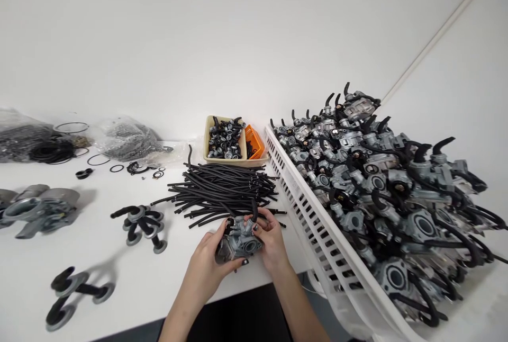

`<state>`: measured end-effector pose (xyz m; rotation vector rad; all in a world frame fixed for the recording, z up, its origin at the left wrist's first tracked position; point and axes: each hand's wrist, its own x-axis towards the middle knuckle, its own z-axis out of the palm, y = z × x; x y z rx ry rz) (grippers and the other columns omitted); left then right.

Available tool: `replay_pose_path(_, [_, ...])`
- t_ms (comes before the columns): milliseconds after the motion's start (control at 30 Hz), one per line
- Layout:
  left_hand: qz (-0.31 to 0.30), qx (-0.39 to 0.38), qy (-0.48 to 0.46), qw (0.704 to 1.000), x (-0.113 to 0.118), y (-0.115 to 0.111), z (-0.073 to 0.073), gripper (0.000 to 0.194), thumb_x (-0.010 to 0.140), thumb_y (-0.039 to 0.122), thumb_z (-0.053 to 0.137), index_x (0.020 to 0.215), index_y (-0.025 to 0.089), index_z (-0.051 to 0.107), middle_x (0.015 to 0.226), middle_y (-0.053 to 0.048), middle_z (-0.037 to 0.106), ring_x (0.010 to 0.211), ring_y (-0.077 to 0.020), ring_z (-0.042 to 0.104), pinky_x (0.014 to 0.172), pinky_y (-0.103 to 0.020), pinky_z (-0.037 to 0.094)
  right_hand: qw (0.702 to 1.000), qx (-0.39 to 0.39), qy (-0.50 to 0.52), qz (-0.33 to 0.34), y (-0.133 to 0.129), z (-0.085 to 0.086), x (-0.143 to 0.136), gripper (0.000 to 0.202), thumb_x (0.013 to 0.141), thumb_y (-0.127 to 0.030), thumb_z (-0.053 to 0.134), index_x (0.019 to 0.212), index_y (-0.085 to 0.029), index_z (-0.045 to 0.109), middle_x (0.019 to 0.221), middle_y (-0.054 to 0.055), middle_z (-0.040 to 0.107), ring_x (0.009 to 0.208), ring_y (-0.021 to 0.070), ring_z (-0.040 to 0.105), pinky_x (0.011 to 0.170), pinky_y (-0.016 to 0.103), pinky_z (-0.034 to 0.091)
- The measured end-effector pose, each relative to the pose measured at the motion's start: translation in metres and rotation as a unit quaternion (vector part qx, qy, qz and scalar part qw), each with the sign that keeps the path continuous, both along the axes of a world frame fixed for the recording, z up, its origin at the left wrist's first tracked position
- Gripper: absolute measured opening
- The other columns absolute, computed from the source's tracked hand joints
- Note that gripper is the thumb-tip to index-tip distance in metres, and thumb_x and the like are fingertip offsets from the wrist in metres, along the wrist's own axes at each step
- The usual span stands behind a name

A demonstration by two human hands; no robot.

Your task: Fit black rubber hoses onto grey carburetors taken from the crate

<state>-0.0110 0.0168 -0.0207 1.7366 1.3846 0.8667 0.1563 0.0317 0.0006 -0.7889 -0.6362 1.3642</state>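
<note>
A grey metal carburetor [241, 241] is held between my two hands above the front of the white table. My left hand [212, 254] grips its left side, thumb along the bottom. On the other side, my right hand [272, 239] has its fingers closed on the carburetor's right edge, by a short black hose [254, 209] that stands up from the top. Just behind the hands lies a heap of black rubber hoses [226, 186]. The far side of the carburetor is hidden.
A white slotted basket [317, 225] piled with carburetors [377, 183] stands at the right. Behind the hoses is a cream tray [207, 143] of small fittings with an orange basket [257, 141]. Capped fittings [145, 223], more carburetors [35, 209] and plastic bags [123, 138] occupy the left.
</note>
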Motion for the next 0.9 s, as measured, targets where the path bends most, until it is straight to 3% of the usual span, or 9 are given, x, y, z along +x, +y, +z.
replay_pose_path(600, [-0.003, -0.001, -0.008, 1.000, -0.0002, 0.0006, -0.0002, 0.079, 0.072, 0.029, 0.069, 0.144, 0.022, 0.039, 0.105, -0.007, 0.062, 0.099, -0.0261, 0.059, 0.087, -0.039, 0.048, 1.000, -0.011, -0.004, 0.011, 0.0015, 0.0015, 0.0002, 0.048, 0.053, -0.028, 0.092, 0.093, -0.022, 0.066, 0.079, 0.003, 0.078, 0.068, 0.0152, 0.071, 0.065, 0.023, 0.054])
replay_pose_path(900, [0.008, -0.007, -0.001, 1.000, 0.0017, 0.0003, 0.0041, 0.078, 0.070, 0.032, 0.069, 0.143, 0.020, 0.041, 0.107, -0.008, 0.062, 0.102, -0.0278, 0.059, 0.089, -0.041, 0.047, 0.999, 0.016, -0.023, 0.015, -0.0055, 0.0049, -0.0003, 0.041, 0.067, -0.030, 0.082, 0.104, -0.023, 0.066, 0.095, 0.006, 0.077, 0.087, 0.0207, 0.071, 0.079, 0.031, 0.054])
